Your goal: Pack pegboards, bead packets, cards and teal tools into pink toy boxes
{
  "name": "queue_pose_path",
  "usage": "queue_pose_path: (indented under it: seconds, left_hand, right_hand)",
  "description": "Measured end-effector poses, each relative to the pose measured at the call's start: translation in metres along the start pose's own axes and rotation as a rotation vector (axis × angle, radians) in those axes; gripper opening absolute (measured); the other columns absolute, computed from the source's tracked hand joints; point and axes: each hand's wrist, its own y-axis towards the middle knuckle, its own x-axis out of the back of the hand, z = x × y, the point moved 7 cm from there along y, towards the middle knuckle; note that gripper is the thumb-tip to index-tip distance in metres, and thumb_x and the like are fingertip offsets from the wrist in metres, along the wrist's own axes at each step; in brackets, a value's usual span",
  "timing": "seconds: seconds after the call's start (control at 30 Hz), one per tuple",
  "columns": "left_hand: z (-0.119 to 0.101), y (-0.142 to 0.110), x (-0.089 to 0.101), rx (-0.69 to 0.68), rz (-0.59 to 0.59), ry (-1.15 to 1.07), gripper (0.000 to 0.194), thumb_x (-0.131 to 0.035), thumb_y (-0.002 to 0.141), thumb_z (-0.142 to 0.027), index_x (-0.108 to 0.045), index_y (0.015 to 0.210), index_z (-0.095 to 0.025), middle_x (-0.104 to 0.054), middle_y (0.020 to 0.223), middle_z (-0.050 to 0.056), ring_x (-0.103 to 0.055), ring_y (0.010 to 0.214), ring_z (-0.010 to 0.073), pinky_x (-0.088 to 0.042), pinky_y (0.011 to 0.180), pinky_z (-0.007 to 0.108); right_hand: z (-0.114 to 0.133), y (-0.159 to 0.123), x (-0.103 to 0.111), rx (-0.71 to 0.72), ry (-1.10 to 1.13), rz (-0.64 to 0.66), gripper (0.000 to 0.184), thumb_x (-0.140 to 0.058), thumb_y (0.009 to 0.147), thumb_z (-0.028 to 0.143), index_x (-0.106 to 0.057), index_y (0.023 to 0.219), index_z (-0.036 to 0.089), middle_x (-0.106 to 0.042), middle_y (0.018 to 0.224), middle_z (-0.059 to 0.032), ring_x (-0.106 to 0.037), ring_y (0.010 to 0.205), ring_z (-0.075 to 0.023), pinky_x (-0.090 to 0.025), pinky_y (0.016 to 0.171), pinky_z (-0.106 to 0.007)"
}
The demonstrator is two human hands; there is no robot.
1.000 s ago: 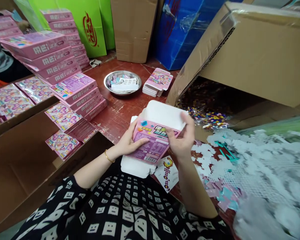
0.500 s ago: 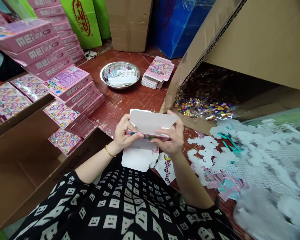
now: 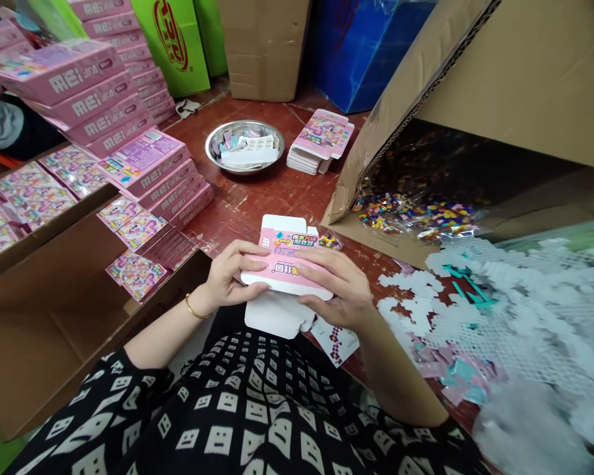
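A pink printed carton (image 3: 283, 265) is held between my two hands, its white flaps unfolded at the far side. My left hand (image 3: 235, 274) grips its left end, thumb below and fingers over the top. My right hand (image 3: 344, 287) wraps the right end, with fingers lying across the printed face. Under the near edge lies a flat carton with its white inside (image 3: 272, 316) showing. Beside it, below my right hand, is a white sheet (image 3: 340, 342) with a pixel pattern. A small bag of colourful pieces (image 3: 330, 241) peeks out past the carton.
Stacked pink boxes (image 3: 146, 161) and an open shipping box (image 3: 74, 284) are at left. A metal bowl (image 3: 245, 165) and a pile of flat cartons (image 3: 321, 135) stand ahead. At right are a large box (image 3: 361, 178) with bagged pieces, white grid plates (image 3: 534, 297) and pink-blue packets (image 3: 455, 369).
The carton has tipped over: its white panel faced up, and its pink printed face shows now. My fingers have moved onto that face. The view has shifted slightly left.
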Motion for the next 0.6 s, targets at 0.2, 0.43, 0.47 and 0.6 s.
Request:
queue_pose_path:
  seconds: [0.2, 0.43, 0.47, 0.6]
  left_hand:
    - [-0.007, 0.010, -0.004, -0.007, -0.015, 0.039, 0.015, -0.059, 0.096, -0.030, -0.063, 0.110, -0.026, -0.071, 0.090, 0.003, -0.065, 0.079, 0.0154, -0.054, 0.065, 0.029]
    - [0.008, -0.003, -0.022, -0.031, -0.012, 0.007, 0.025, -0.063, 0.093, -0.044, -0.060, 0.110, -0.027, -0.065, 0.115, 0.009, -0.066, 0.105, 0.0208, -0.057, 0.080, 0.038]
    - [0.009, -0.003, -0.024, -0.026, -0.016, -0.008, 0.029, -0.068, 0.090, -0.044, -0.059, 0.112, -0.028, -0.064, 0.117, 0.009, -0.065, 0.107, 0.0216, -0.057, 0.082, 0.039]
    - [0.009, 0.006, -0.022, 0.025, -0.064, -0.059, 0.033, -0.078, 0.083, -0.038, -0.059, 0.107, -0.025, -0.066, 0.110, 0.007, -0.066, 0.103, 0.0208, -0.055, 0.083, 0.038]
  right_hand:
    - [0.003, 0.010, 0.008, -0.063, -0.010, 0.114, 0.049, -0.059, 0.095, 0.022, -0.052, 0.143, 0.030, -0.074, 0.121, -0.0031, -0.073, 0.107, -0.0170, -0.062, 0.089, -0.034]
    - [-0.007, -0.003, -0.004, -0.046, -0.109, 0.224, 0.053, -0.063, 0.093, 0.048, -0.054, 0.141, 0.028, -0.061, 0.141, -0.0108, -0.063, 0.125, -0.0264, -0.056, 0.097, -0.046]
    - [-0.009, -0.005, -0.005, -0.059, -0.136, 0.209, 0.054, -0.067, 0.091, 0.047, -0.054, 0.140, 0.031, -0.060, 0.143, -0.0097, -0.062, 0.126, -0.0266, -0.055, 0.098, -0.046]
    - [-0.015, -0.017, -0.006, -0.114, -0.147, 0.096, 0.077, -0.077, 0.084, 0.040, -0.037, 0.150, 0.039, -0.047, 0.154, -0.0076, -0.053, 0.136, -0.0290, -0.049, 0.107, -0.050]
